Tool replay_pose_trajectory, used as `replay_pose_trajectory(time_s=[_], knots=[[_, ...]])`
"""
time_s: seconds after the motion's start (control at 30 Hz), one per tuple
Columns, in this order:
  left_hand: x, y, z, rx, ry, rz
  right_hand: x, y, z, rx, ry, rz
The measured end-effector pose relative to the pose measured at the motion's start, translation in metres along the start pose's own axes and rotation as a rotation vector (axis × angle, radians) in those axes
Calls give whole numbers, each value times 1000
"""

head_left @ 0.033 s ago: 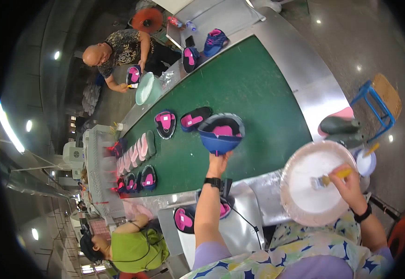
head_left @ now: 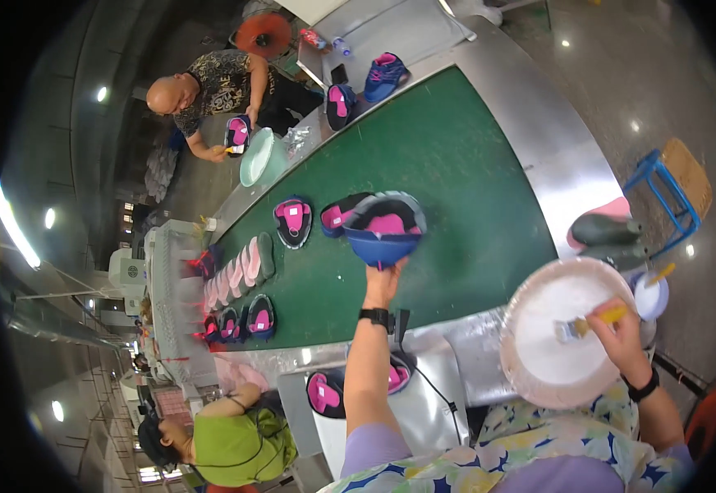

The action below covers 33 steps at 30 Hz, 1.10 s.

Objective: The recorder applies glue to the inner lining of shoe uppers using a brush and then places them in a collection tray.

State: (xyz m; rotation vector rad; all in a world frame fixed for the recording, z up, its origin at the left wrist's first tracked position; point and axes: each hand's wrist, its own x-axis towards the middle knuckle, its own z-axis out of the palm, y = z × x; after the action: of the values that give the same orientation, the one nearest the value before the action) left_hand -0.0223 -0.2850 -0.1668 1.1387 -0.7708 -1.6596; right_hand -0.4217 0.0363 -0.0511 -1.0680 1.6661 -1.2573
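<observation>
Head view shows, as the largest thing, the green belt table, which lies ahead of the person. Next in size is the pale round basin with white contents, near the body at the right. Smaller than this is the blue shoe upper, which is over the belt, with its pink inside facing up; a second upper lies beyond it, partly covered from sight. The left hand grips the blue upper at its near side, fingers closed around it. The right hand pinches the handle of the brush, the smallest thing, over the basin. From the right hand, the blue upper is to the left and farther forward, so the left hand is much nearer. The brush's long axis points leftward, bristles first; the upper's long axis is foreshortened, and I cannot tell it surely.
</observation>
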Motion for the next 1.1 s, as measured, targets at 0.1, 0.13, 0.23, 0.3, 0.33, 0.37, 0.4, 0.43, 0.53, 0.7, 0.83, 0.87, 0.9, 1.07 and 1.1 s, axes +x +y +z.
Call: replay_pose_trajectory(time_s=[0.1, 0.13, 0.23, 0.3, 0.33, 0.37, 0.4, 0.43, 0.53, 0.7, 0.83, 0.87, 0.9, 1.07, 1.1], knots=[[108, 49, -15, -99, 36, 284, 7, 4, 11, -48, 9, 129], [129, 58, -30, 34, 108, 417, 9, 5, 14, -89, 10, 167], [167, 60, -77, 783, 995, 325, 12, 7, 24, -120, 59, 206], [178, 45, -104, 931, 1455, 55, 14, 9, 29, -94, 50, 277], [184, 38, -115, 907, 1433, 3, 15, 10, 32, -51, 34, 338], [187, 33, -126, 491, 1089, -73, 17, 11, 33, -95, 4, 337], [186, 27, -134, 91, 758, -140, 19, 12, 34, -111, 14, 368], [187, 23, -136, -12, 697, -164, 22, 14, 34, -158, -2, 368], [161, 5, -123, 130, 720, 210, 25, 17, 35, -143, -22, 395], [6, -22, -73, 1333, 201, 779, 16, 27, 36, -32, -95, 343], [-89, -49, -35, 1626, -719, 455, 5, 33, 22, -89, -58, 338], [-104, -52, -27, 1709, -843, 228, 3, 32, 17, -128, -53, 294], [-109, -50, -23, 1669, -841, 304, 0, 32, 12, -155, -57, 258], [-81, -74, 21, 1482, -294, 487, -7, 35, 10, -283, -41, 124], [-73, -88, 34, 1569, -322, 676, -9, 39, 17, -256, -57, 168]])
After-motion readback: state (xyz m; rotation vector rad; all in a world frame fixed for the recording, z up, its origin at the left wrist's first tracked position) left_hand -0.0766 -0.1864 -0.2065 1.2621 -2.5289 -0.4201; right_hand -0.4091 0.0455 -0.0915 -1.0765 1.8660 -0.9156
